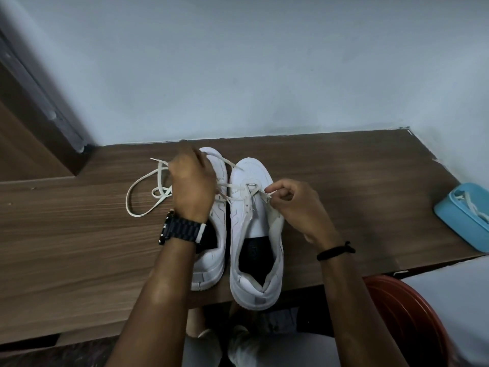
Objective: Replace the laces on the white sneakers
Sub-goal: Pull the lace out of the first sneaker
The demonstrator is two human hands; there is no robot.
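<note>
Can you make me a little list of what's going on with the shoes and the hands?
Place: wooden table by a wall
Shoes: two white sneakers, left sneaker, right sneaker, side by side
Lace: white lace through the right sneaker's front holes, slack looping left
Left hand: holds the lace
Right hand: pinches the lace end
Also: blue box with another lace inside

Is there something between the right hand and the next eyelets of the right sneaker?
Nothing visible. The right hand pinches the lace directly beside the right sneaker, whose eyelet row lies uncovered. The left hand is over the other sneaker.
</note>
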